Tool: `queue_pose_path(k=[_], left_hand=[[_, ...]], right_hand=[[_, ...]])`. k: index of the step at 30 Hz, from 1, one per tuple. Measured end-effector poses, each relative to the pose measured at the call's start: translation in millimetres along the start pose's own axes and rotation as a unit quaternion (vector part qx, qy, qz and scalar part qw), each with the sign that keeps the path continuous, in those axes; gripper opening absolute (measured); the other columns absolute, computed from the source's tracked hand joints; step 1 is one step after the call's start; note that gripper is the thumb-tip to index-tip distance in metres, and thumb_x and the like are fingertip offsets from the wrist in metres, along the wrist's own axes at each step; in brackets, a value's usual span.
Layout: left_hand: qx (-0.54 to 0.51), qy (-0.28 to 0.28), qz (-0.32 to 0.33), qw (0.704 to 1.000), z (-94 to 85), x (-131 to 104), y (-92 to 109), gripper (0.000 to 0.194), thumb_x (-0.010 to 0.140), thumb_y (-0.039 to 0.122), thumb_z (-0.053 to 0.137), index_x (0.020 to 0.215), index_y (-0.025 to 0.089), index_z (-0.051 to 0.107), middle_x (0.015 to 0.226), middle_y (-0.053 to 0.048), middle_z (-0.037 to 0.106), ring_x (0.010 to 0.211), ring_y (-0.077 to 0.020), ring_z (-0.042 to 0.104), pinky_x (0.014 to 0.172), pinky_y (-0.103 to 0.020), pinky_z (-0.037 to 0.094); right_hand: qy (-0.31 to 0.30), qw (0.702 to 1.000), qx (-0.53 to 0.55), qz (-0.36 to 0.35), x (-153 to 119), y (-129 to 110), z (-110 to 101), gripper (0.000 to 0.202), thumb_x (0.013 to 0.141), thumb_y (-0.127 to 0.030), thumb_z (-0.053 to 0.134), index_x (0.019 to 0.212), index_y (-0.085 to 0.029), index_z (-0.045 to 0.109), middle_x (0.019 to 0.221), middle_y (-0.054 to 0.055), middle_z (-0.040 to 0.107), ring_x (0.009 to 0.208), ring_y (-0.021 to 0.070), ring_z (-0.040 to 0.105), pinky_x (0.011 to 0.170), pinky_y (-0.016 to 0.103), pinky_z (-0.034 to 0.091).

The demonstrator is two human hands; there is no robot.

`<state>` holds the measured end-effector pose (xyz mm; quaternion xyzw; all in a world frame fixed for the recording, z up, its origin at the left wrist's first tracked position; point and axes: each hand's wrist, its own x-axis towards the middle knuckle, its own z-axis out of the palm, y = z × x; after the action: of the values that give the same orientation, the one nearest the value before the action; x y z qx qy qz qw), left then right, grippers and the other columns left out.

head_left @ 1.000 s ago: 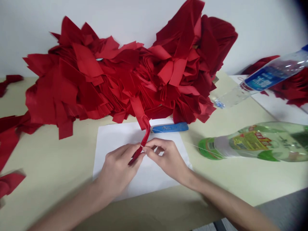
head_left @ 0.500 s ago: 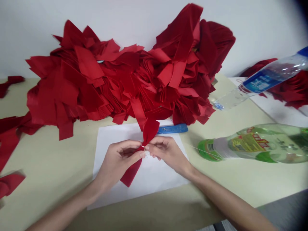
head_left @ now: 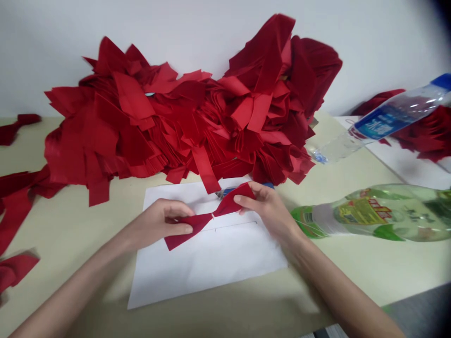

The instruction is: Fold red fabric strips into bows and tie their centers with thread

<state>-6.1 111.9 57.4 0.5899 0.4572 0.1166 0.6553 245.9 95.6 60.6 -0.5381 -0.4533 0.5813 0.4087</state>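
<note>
Red ribbon (head_left: 230, 203), cinched mid-length by white thread (head_left: 213, 216), spans over the paper (head_left: 211, 263), its left wing pinched by the left hand (head_left: 153, 224), its right by the right hand (head_left: 270, 209). Gentle, even tension should spread both without shifting the thread.

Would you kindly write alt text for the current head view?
A left hand and a right hand hold a red strip, cinched at its middle with white thread, above white paper on a pale table. Behind lies a heap of red strips; to the right, a green-patterned bottle and a blue-labelled bottle.
</note>
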Motion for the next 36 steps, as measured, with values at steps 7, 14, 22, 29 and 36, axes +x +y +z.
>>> queue_pose_path(k=[7,14,22,29,36], left_hand=[[-0.044,0.125,-0.029,0.991,-24.9,-8.3,-14.7,0.019,0.072,0.036,0.071,0.088,0.026,0.068,0.088,0.003,0.068,0.079,-0.0119,0.061,0.065,-0.018,0.048],[-0.145,0.182,-0.081,0.969,-16.6,-17.1,-19.2,0.022,0.066,0.035,0.075,0.073,0.018,0.062,0.066,0.004,0.060,0.064,-0.0143,0.064,0.058,-0.024,0.052],[-0.197,0.210,-0.070,0.955,-13.7,-19.2,-25.8,0.025,0.067,0.034,0.075,0.064,0.018,0.056,0.057,0.003,0.058,0.072,-0.0209,0.071,0.065,-0.025,0.054],[-0.121,0.157,-0.081,0.977,-12.0,-19.0,-25.9,0.023,0.072,0.040,0.070,0.071,0.019,0.061,0.060,0.002,0.060,0.076,-0.0223,0.071,0.072,-0.030,0.056],[-0.042,0.131,-0.057,0.989,-10.4,-27.9,-12.2,0.022,0.075,0.042,0.063,0.074,0.021,0.067,0.060,0.001,0.059,0.069,-0.0216,0.068,0.068,-0.033,0.057]], right_hand=[[0.030,0.998,-0.055,0.013,1.3,-0.1,-11.6,0.028,0.068,-0.039,0.072,0.063,-0.017,0.055,0.062,-0.004,0.051,0.060,0.0087,0.052,0.061,0.025,0.052],[0.011,0.994,-0.107,0.035,-1.7,-6.6,-11.5,0.023,0.069,-0.036,0.071,0.072,-0.015,0.061,0.068,0.000,0.062,0.060,0.0092,0.055,0.059,0.023,0.047],[0.035,0.994,-0.103,0.004,-13.7,-7.2,-15.4,0.037,0.069,-0.043,0.072,0.062,-0.018,0.046,0.050,-0.005,0.049,0.050,0.0116,0.057,0.050,0.023,0.045],[-0.005,0.990,-0.140,0.001,-9.4,1.6,-24.2,0.031,0.071,-0.045,0.069,0.068,-0.016,0.056,0.061,-0.002,0.054,0.057,0.0112,0.057,0.054,0.024,0.049],[-0.037,0.975,-0.217,0.026,-18.5,6.9,-39.4,0.033,0.081,-0.045,0.059,0.094,-0.016,0.062,0.073,0.001,0.062,0.056,0.0113,0.058,0.054,0.026,0.050]])
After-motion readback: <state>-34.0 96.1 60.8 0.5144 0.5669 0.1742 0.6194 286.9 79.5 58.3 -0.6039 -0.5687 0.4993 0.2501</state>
